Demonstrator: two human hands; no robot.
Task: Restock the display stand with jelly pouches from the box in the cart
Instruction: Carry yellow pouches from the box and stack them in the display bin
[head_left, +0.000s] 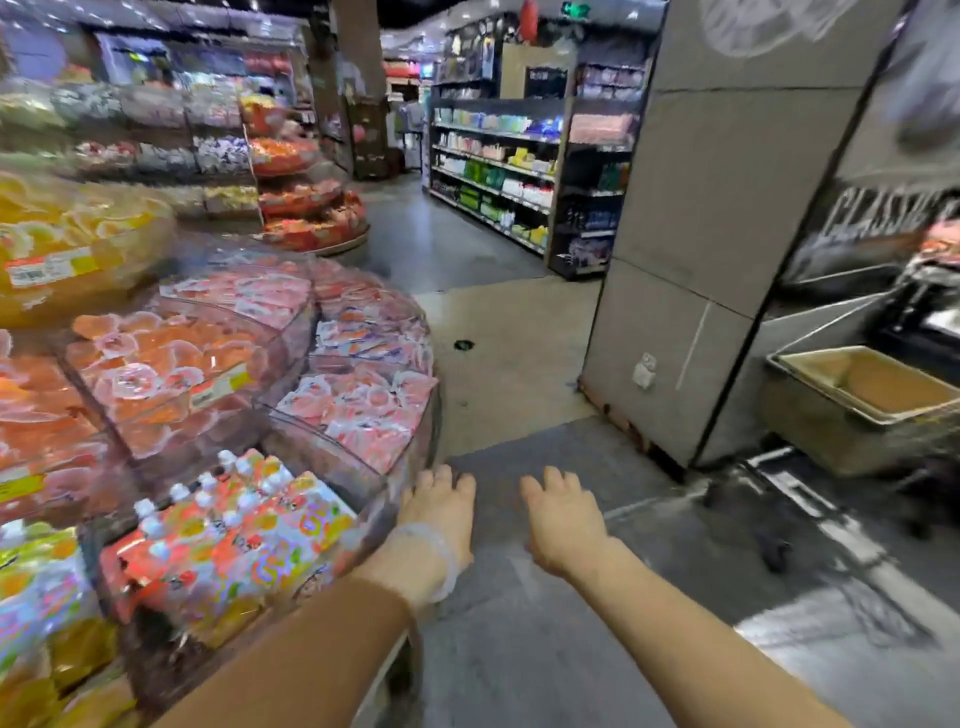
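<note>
A round tiered display stand (415, 364) with clear dividers fills the left side. Its nearest compartment holds spouted jelly pouches (228, 540) in orange, red and yellow. My left hand (436, 512) hovers just past the stand's right rim, fingers relaxed and holding nothing; a pale bracelet circles its wrist. My right hand (563, 519) hangs over the grey floor beside it, also relaxed and holding nothing. An open cardboard box (852, 410) sits in a cart at the right edge; its contents are hidden from here.
Other compartments hold pink and orange jelly cups (363, 410). A grey pillar (701, 249) stands between me and the cart. An aisle with stocked shelves (498, 176) runs ahead. A second round stand (311, 213) stands further back.
</note>
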